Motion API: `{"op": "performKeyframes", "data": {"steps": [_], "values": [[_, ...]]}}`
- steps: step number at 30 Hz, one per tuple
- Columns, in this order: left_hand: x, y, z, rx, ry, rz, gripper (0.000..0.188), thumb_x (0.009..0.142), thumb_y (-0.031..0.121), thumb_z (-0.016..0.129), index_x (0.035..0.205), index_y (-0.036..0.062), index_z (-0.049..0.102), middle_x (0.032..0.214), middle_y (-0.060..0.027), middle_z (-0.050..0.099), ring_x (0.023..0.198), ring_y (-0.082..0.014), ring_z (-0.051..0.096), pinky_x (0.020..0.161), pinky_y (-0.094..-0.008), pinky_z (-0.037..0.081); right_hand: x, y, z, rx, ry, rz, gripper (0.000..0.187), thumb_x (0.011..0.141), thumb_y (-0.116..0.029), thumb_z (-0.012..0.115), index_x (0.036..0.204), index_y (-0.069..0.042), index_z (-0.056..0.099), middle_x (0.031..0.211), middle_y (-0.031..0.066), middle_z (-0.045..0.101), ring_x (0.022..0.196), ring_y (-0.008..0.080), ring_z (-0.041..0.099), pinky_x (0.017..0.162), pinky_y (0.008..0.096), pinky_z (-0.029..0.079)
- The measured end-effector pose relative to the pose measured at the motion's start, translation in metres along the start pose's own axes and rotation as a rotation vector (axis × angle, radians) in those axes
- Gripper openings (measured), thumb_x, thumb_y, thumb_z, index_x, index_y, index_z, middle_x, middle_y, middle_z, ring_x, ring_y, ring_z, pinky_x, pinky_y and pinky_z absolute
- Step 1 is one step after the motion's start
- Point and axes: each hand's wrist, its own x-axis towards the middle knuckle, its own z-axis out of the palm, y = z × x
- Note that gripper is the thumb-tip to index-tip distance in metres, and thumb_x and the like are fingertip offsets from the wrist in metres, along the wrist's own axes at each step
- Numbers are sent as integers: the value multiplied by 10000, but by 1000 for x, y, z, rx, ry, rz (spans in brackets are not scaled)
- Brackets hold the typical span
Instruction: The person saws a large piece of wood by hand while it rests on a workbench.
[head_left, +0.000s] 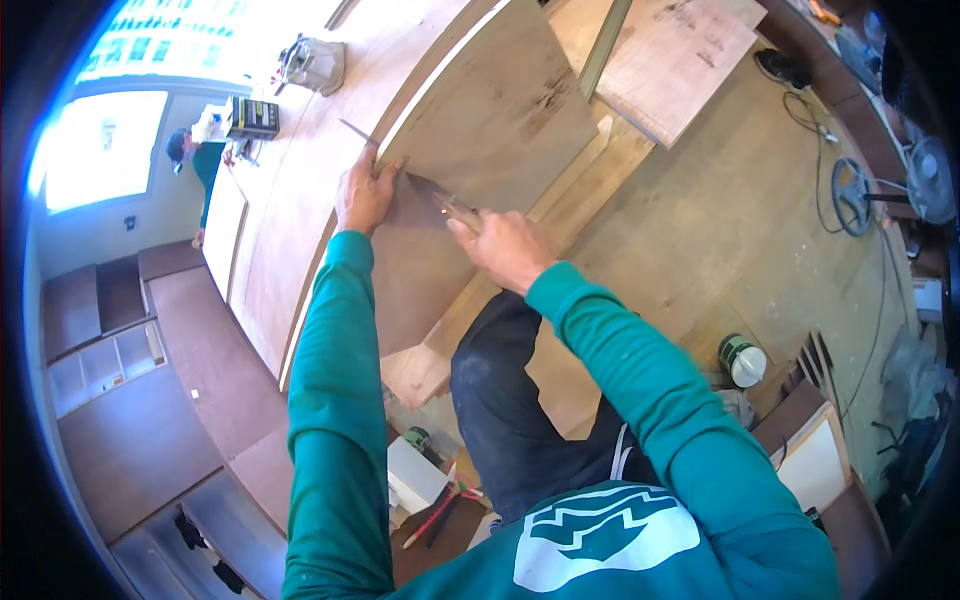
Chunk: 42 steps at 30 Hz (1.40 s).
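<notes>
My right hand [515, 250] is closed round the wooden handle of what looks like a handsaw [425, 187]. Its dark, tapering blade points up and left over a large wooden panel [480, 150] with a curved, pale edge. At that edge my left hand [365, 195] grips the panel, thumb on the near face and fingers over the rim. The blade's tip lies close to my left thumb. A thin dark strip [355, 130] sticks out past my left fingers; whether it belongs to the blade I cannot tell.
Behind the panel, a wide wooden surface [290, 170] carries a dark box [252, 118] and a crumpled pale bag [313, 65]. A person in green [205, 170] stands at the far left. A green-and-white can [742, 360] and a fan [930, 180] are on the right.
</notes>
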Motion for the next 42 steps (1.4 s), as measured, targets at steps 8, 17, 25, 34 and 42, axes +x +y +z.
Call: {"op": "performKeyframes", "data": {"steps": [8, 17, 25, 34, 42], "values": [[-15, -10, -2, 64, 45, 22, 492, 1005, 483, 820, 1242, 66, 709, 1073, -269, 807, 1068, -510, 765, 925, -615, 580, -10, 8, 22, 49, 7, -7, 731, 1109, -682, 599, 1142, 23, 789, 1009, 383, 786, 1013, 572, 771, 926, 654, 615], [-30, 11, -13, 64, 13, -13, 448, 971, 424, 843, 1229, 71, 746, 1151, -222, 814, 1164, -452, 764, 1007, -579, 580, -26, -4, 9, 86, 6, -32, 715, 1142, -620, 584, 1156, 74, 753, 1088, 431, 753, 1096, 622, 717, 993, 655, 568], [-50, 21, -12, 8, 31, -23, 353, 949, 347, 837, 1165, 78, 762, 1124, -216, 821, 1118, -440, 781, 988, -576, 594, -40, 15, 17, 60, 8, -65, 745, 1144, -630, 564, 1216, 87, 753, 1144, 439, 746, 1125, 633, 705, 1006, 645, 560], [-76, 36, -13, 11, 67, -23, 294, 953, 282, 795, 1158, 81, 733, 1191, -218, 805, 1146, -456, 765, 1006, -563, 598, -64, 24, 19, -6, 28, -36, 782, 1146, -652, 534, 1399, 61, 731, 1211, 420, 752, 1200, 597, 710, 1052, 618, 561], [-79, 46, -11, -34, 18, -13, 339, 949, 306, 805, 1210, 89, 815, 1195, -218, 816, 1156, -454, 770, 1007, -568, 609, -72, 44, 18, 26, 38, -81, 787, 1147, -661, 538, 1384, 63, 733, 1223, 411, 754, 1203, 600, 704, 1063, 608, 555]]}}
